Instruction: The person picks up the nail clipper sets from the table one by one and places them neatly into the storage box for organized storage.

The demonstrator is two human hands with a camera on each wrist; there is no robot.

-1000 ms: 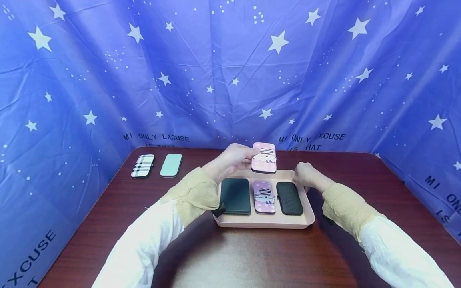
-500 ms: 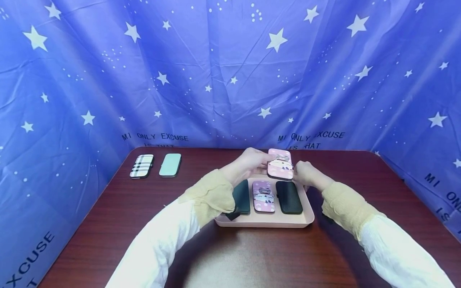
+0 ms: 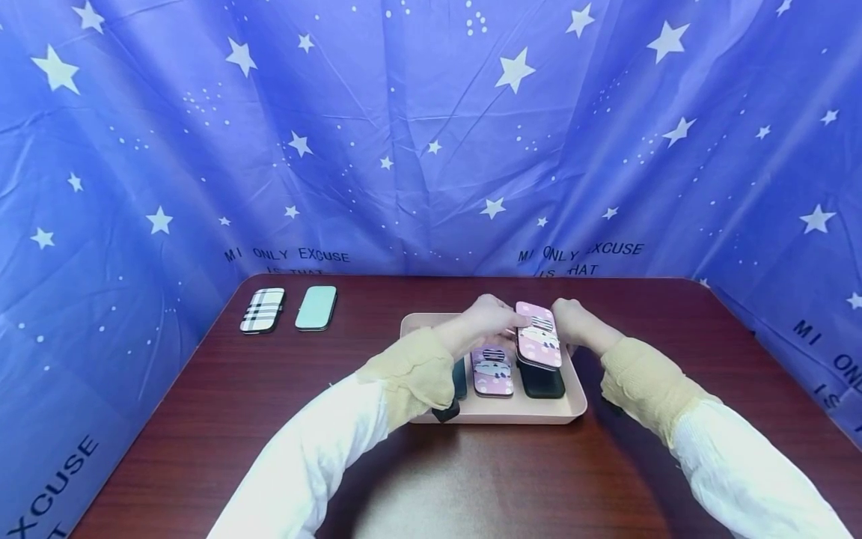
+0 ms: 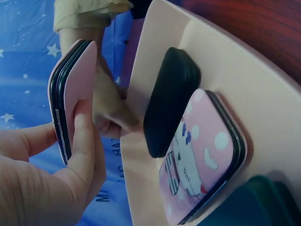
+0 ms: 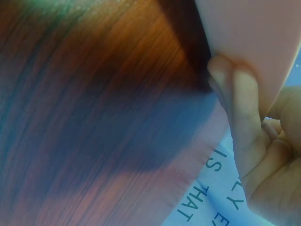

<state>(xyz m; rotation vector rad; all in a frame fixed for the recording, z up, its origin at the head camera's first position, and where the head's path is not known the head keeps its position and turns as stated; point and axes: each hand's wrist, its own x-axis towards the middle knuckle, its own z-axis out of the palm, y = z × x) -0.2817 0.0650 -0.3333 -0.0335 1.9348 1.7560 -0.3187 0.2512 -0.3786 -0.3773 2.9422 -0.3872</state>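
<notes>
My left hand [image 3: 486, 322] pinches a pink cartoon-print clasp case [image 3: 537, 337] between thumb and fingers. It is tilted and overlaps the black case [image 3: 544, 385] in the head view. In the left wrist view the held case [image 4: 81, 77] shows its plain pink side and dark edge. Below it, the peach tray [image 3: 512, 418] holds the black case, a second cartoon-print case [image 3: 493, 376] and a dark green case [image 3: 460, 382], partly hidden by my left arm. My right hand [image 3: 578, 326] grips the tray's right wall; in the right wrist view its fingers [image 5: 244, 103] press the outside.
A plaid case [image 3: 263, 310] and a mint green case [image 3: 316, 308] lie side by side at the table's back left. The dark red wooden table [image 3: 417, 479] ends at a blue star-print curtain [image 3: 404, 150] behind.
My left hand has moved right and down with the pink cartoon-print case, from above the tray's back edge to over the black case. The right hand stays on the tray.
</notes>
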